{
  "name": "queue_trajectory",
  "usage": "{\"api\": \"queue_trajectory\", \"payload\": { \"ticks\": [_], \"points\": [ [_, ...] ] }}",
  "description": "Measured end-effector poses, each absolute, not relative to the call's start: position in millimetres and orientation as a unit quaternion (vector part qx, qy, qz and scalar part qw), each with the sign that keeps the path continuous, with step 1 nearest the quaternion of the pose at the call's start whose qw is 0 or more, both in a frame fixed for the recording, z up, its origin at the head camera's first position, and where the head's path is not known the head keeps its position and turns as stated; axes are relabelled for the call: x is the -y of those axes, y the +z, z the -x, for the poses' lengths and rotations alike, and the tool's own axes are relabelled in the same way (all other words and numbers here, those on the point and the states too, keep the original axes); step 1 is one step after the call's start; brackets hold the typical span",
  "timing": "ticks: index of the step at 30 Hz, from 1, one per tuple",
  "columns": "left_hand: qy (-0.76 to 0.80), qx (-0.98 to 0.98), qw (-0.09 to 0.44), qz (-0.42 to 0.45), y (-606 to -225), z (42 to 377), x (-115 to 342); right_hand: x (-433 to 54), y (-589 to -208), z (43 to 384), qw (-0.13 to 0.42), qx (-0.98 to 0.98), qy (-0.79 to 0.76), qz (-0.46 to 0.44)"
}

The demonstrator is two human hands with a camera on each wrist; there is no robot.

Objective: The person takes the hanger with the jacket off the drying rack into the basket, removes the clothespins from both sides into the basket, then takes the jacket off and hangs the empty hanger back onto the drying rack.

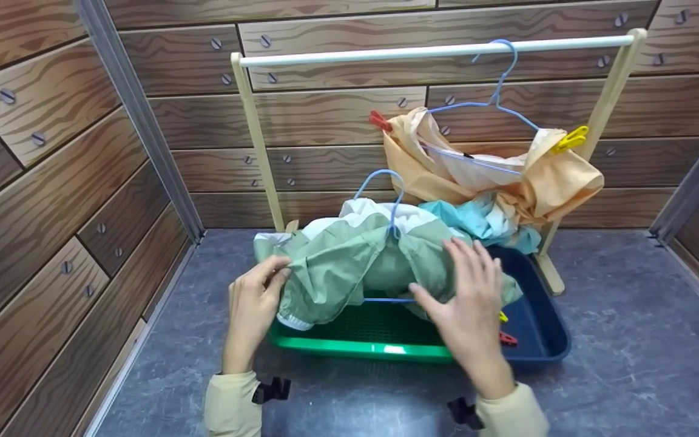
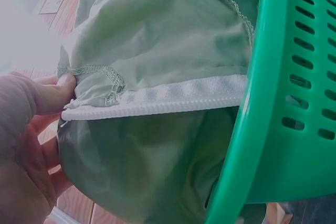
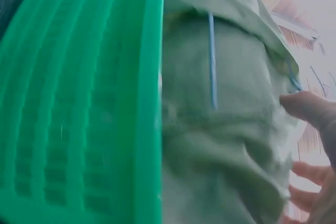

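A green jacket (image 1: 337, 261) with a white lining hangs on a blue wire hanger (image 1: 380, 173), bunched over the green basket (image 1: 349, 346). At its left edge my left hand (image 1: 254, 297) pinches the fabric between thumb and fingers. The left wrist view shows that pinch beside a white zipper edge (image 2: 157, 98). My right hand (image 1: 471, 303) is spread over the jacket's right side, its fingers straight and apart. In the right wrist view, the thumb (image 3: 307, 106) lies right at the cloth, close to the hanger's hook. The hanger's bottom bar (image 3: 212, 61) shows through the jacket opening.
Behind stands a wooden rack with a white rail (image 1: 355, 57). From it hangs an orange garment (image 1: 434, 176) held by red (image 1: 380, 120) and yellow clothespins (image 1: 570, 139). A dark blue tray (image 1: 553, 328) holds a turquoise cloth (image 1: 477, 218) and a red clothespin (image 1: 507, 338).
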State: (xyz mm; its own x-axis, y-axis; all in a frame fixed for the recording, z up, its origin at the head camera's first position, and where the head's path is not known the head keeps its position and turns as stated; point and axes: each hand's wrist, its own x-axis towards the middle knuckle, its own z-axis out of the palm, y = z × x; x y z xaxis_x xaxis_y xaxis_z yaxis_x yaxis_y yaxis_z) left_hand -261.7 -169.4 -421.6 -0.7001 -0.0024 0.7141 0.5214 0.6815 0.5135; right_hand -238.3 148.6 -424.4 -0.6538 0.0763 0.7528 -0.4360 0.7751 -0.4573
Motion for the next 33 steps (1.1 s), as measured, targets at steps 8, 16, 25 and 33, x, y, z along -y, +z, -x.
{"api": "queue_trajectory", "payload": {
  "ticks": [8,16,25,33],
  "points": [
    [-0.369,0.837,0.372,0.161,-421.5,261.8,164.4,-157.0,-428.5,248.9,0.410,0.847,0.337,-0.030],
    [-0.370,0.823,0.396,0.170,-424.1,263.7,160.6,-185.8,-430.0,250.6,0.347,0.861,0.366,0.057],
    [-0.372,0.811,0.427,0.146,-424.2,261.4,163.2,-188.3,-431.5,249.3,0.289,0.878,0.372,0.081],
    [-0.378,0.807,0.429,0.149,-424.0,262.1,160.7,-204.2,-429.8,244.6,0.337,0.841,0.404,0.124]
  ]
}}
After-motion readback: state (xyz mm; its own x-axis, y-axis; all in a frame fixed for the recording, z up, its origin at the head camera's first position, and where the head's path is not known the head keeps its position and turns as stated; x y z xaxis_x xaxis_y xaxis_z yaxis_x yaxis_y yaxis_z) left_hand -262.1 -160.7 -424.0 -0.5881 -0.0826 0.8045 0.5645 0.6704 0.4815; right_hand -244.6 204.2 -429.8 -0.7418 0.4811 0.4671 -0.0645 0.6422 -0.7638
